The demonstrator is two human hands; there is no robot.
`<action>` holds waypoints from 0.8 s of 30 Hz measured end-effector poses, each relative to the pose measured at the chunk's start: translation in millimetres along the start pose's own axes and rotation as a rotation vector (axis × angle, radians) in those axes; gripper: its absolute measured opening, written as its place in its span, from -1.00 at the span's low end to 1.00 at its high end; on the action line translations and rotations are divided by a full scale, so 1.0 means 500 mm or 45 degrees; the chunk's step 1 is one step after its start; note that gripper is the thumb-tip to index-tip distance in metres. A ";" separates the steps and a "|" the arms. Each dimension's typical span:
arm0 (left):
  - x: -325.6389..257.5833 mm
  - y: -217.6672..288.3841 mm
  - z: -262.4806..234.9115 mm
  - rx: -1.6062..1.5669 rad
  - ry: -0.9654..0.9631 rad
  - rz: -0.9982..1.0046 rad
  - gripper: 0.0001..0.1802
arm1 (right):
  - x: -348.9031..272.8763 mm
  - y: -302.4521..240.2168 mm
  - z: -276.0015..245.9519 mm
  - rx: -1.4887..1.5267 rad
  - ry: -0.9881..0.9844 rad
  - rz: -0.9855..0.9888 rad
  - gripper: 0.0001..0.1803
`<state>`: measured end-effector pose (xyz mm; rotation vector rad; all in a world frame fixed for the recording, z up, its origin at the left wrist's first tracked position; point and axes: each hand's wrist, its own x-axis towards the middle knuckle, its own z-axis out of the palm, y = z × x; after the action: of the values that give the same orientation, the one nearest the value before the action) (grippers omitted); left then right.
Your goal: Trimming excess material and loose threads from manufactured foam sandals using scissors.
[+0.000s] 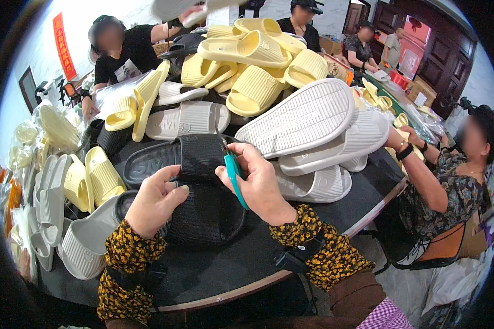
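A black ribbed slide slipper [200, 156] lies on the table in front of me, its toe strap facing up. Against its near side rests a second black slipper [206, 211]. My left hand [156, 203] has its thumb and fingers closed on the edge of the black slippers, between the two. In my right hand [260, 183] is a pair of scissors with teal handles [235, 181]. The blades reach up beside the strap's right edge; whether they touch it, I cannot tell. Grey slippers [313, 183] lie just right of my right hand.
A pile of yellow slippers [255, 90] rises at the table's far side. Grey and yellow slippers [88, 247] and plastic bags [22, 230] stand at the left. The black table [214, 274] has a curved front edge. Co-workers sit at the right [444, 175] and far left [126, 55].
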<state>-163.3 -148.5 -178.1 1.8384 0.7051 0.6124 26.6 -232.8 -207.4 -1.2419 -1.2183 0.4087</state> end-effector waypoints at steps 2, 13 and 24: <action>-0.004 0.008 0.003 0.017 0.003 -0.017 -0.53 | -0.001 0.000 0.003 0.006 -0.005 -0.001 -0.60; -0.001 -0.011 0.008 0.091 -0.095 -0.066 -0.50 | 0.000 0.011 0.005 -0.025 0.001 -0.053 -0.60; -0.008 -0.003 0.012 0.097 -0.032 -0.066 -0.47 | -0.003 0.003 0.005 -0.029 0.015 -0.084 -0.59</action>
<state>-162.2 -154.7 -181.9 1.8885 0.7666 0.5341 24.4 -232.3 -209.7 -1.2184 -1.2539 0.3395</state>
